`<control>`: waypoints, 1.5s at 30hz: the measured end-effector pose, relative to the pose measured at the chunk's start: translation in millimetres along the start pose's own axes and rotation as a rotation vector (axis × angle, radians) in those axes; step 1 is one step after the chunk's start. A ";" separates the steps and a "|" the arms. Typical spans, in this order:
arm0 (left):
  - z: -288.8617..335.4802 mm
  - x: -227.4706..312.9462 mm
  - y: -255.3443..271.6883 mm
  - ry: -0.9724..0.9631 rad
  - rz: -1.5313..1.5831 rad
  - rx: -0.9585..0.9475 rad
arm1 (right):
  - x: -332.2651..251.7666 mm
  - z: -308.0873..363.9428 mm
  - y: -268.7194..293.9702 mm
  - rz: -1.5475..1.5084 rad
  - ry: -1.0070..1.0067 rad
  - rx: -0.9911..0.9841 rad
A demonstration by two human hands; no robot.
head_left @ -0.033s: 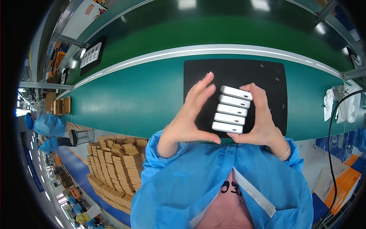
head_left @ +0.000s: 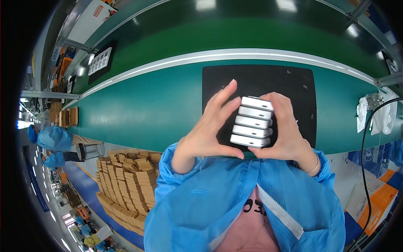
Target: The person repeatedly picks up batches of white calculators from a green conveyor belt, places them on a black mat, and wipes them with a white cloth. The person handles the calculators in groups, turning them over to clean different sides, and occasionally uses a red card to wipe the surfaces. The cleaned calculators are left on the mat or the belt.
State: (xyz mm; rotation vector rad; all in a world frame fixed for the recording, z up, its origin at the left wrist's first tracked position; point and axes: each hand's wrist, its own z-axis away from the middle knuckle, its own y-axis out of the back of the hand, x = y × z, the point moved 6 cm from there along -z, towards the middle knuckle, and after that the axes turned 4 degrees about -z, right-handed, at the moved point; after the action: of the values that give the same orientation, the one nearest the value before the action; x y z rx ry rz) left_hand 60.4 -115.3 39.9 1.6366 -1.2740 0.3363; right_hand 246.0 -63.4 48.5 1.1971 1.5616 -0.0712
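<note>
Several small white box-shaped devices (head_left: 253, 122), each with a dark slot on its facing end, form a row above a black mat (head_left: 260, 75). My right hand (head_left: 286, 130) clasps the row from the right, its thumb at the near end and its fingers at the far end. Left of the row, my left hand (head_left: 205, 128) is open, thumb and fingers spread in a C shape. One left fingertip comes close to the farthest device; whether it touches cannot be made out. Dark sides of the devices show along their right edge.
The mat lies on a green workbench (head_left: 138, 113) with a pale rail (head_left: 176, 61) behind. White plastic bags (head_left: 383, 119) and a black cable (head_left: 367, 168) are at right. Stacked brown cartons (head_left: 126, 180) stand at lower left; a co-worker in blue (head_left: 54, 136) is farther left.
The row of devices has shifted slightly left and tilted in my right hand, showing more of its right sides. My left fingers have moved a little closer to its far end.
</note>
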 end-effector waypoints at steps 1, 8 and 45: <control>-0.4 0.6 -1.2 0.015 0.001 -0.044 | -5.8 -4.5 -3.2 0.005 0.085 0.005; 17.3 -7.4 10.3 0.198 -0.276 -0.278 | -8.2 -16.7 -4.2 0.097 0.089 -0.168; 3.2 -43.0 -37.5 0.256 -0.365 -0.219 | 83.9 68.1 47.4 0.166 -0.357 0.098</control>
State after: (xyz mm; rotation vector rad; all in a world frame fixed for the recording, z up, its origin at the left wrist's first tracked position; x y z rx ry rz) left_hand 73.6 -95.0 -11.9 1.5436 -0.7737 0.1664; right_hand 337.4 -27.9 -17.0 1.3060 1.1555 -0.2415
